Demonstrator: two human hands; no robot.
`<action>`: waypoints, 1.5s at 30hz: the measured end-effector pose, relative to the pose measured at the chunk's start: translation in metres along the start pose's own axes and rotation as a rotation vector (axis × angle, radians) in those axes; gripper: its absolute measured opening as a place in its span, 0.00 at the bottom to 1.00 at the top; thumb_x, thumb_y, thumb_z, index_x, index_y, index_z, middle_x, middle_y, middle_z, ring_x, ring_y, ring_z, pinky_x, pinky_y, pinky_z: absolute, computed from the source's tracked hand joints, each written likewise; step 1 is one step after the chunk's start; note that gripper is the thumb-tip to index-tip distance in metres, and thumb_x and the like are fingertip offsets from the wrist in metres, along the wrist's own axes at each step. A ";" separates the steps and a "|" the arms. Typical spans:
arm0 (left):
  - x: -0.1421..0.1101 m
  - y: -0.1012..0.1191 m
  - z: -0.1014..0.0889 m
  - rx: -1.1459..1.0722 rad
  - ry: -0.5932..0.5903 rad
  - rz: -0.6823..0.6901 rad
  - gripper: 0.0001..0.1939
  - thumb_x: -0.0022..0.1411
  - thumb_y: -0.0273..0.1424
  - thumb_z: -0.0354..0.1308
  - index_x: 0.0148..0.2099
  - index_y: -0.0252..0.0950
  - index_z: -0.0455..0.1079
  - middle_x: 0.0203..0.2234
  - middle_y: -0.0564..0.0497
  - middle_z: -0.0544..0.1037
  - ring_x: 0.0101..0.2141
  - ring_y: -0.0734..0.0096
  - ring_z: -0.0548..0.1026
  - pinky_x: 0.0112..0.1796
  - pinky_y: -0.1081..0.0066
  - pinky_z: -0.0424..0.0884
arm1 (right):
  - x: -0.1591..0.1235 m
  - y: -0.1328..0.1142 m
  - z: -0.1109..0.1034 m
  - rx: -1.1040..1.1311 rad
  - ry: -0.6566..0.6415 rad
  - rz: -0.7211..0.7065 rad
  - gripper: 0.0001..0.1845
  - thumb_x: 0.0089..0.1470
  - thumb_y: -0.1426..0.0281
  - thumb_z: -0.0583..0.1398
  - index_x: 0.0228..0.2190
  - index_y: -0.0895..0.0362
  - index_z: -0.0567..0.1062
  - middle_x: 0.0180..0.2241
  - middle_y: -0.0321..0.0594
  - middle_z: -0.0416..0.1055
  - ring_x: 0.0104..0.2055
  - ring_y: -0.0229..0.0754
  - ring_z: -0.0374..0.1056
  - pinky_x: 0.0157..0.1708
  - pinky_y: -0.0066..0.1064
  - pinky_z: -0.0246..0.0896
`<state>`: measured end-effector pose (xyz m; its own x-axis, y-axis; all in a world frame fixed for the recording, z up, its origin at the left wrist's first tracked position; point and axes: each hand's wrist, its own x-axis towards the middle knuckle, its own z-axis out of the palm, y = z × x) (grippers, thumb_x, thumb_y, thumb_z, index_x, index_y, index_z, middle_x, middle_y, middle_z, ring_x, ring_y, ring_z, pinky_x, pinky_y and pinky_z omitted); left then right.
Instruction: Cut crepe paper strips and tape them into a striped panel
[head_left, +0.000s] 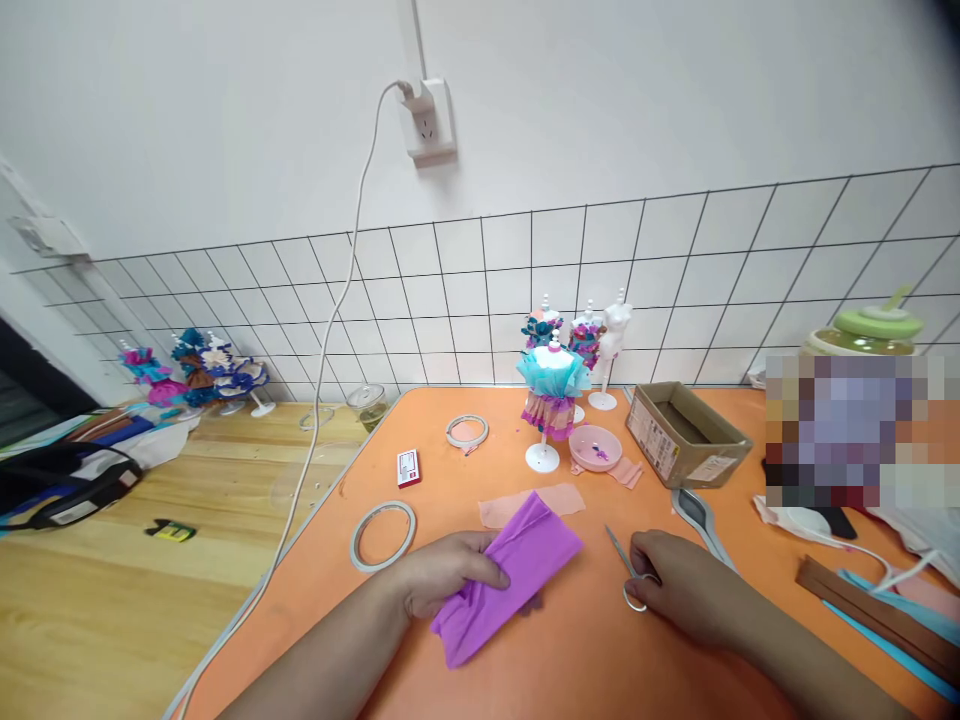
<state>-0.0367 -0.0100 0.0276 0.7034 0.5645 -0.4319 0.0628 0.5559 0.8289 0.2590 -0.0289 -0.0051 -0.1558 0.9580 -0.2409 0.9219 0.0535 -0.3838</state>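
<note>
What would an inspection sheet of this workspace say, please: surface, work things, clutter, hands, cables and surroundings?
Surface: orange tabletop, visible parts look dry.
Work things: folded purple sheet; scissors; dressed mannequin standing upright.
Clutter: large tape roll, small tape roll, red-and-white box, pink bowl with small bits inside, open cardboard box.
Hands: left hand grips the purple sheet; right hand holds the scissors.
Cables: white cable hangs from the wall socket and runs along the tabletop's left edge.
Surroundings: tiled wall behind, wooden surface at left; one area at right is pixelated, contents cannot be told.
</note>
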 end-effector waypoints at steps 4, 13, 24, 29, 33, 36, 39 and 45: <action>0.001 -0.004 -0.001 -0.116 0.017 -0.014 0.17 0.45 0.26 0.65 0.40 0.31 0.69 0.28 0.45 0.79 0.32 0.61 0.78 0.38 0.65 0.70 | 0.002 0.005 0.000 0.033 0.034 -0.040 0.03 0.46 0.74 0.54 0.25 0.55 0.62 0.25 0.36 0.68 0.27 0.40 0.61 0.25 0.29 0.45; 0.007 -0.009 0.002 -0.116 0.192 0.042 0.19 0.44 0.33 0.70 0.37 0.30 0.71 0.27 0.48 0.78 0.29 0.68 0.76 0.34 0.71 0.70 | 0.002 -0.004 -0.001 0.344 -0.043 -0.106 0.06 0.57 0.70 0.47 0.33 0.53 0.63 0.25 0.34 0.69 0.30 0.40 0.65 0.29 0.29 0.53; 0.011 -0.024 0.030 0.042 0.053 0.005 0.26 0.51 0.51 0.60 0.42 0.33 0.67 0.24 0.52 0.72 0.23 0.74 0.70 0.28 0.72 0.67 | -0.017 -0.052 0.010 1.075 -0.262 -0.155 0.26 0.44 0.57 0.65 0.44 0.54 0.68 0.31 0.36 0.64 0.35 0.40 0.63 0.25 0.27 0.67; 0.004 -0.020 0.044 0.389 -0.094 0.170 0.34 0.46 0.45 0.67 0.53 0.37 0.64 0.26 0.53 0.68 0.25 0.74 0.65 0.25 0.75 0.61 | -0.010 -0.059 0.024 1.216 -0.177 -0.108 0.25 0.44 0.54 0.65 0.38 0.57 0.69 0.31 0.37 0.67 0.32 0.38 0.65 0.25 0.26 0.66; 0.006 -0.023 0.055 0.549 0.038 0.154 0.26 0.55 0.43 0.59 0.53 0.37 0.65 0.26 0.53 0.69 0.23 0.75 0.65 0.25 0.75 0.61 | -0.006 -0.060 0.030 1.322 -0.101 -0.050 0.23 0.43 0.53 0.66 0.30 0.58 0.66 0.25 0.32 0.65 0.25 0.33 0.63 0.25 0.24 0.62; 0.007 -0.020 0.062 0.562 0.148 0.260 0.21 0.61 0.43 0.52 0.51 0.36 0.68 0.34 0.48 0.75 0.33 0.67 0.72 0.37 0.69 0.68 | -0.006 -0.061 0.030 1.322 -0.070 -0.075 0.23 0.44 0.52 0.65 0.28 0.57 0.64 0.23 0.30 0.63 0.21 0.31 0.60 0.23 0.24 0.59; 0.007 -0.015 0.063 0.569 0.140 0.370 0.17 0.60 0.40 0.55 0.46 0.36 0.71 0.41 0.47 0.76 0.43 0.63 0.73 0.46 0.66 0.65 | -0.008 -0.065 0.030 1.225 -0.055 -0.137 0.23 0.45 0.51 0.63 0.27 0.57 0.63 0.19 0.28 0.61 0.17 0.31 0.58 0.18 0.24 0.54; 0.011 -0.017 0.041 0.440 0.178 0.148 0.22 0.60 0.46 0.52 0.39 0.31 0.71 0.27 0.46 0.77 0.28 0.68 0.75 0.33 0.69 0.70 | -0.015 -0.069 0.022 1.386 -0.138 -0.085 0.19 0.47 0.60 0.62 0.39 0.54 0.65 0.31 0.34 0.68 0.31 0.37 0.69 0.29 0.28 0.65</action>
<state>-0.0010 -0.0386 0.0234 0.5983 0.7344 -0.3205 0.2914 0.1731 0.9408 0.1898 -0.0532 0.0053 -0.3013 0.9264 -0.2260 -0.1768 -0.2872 -0.9414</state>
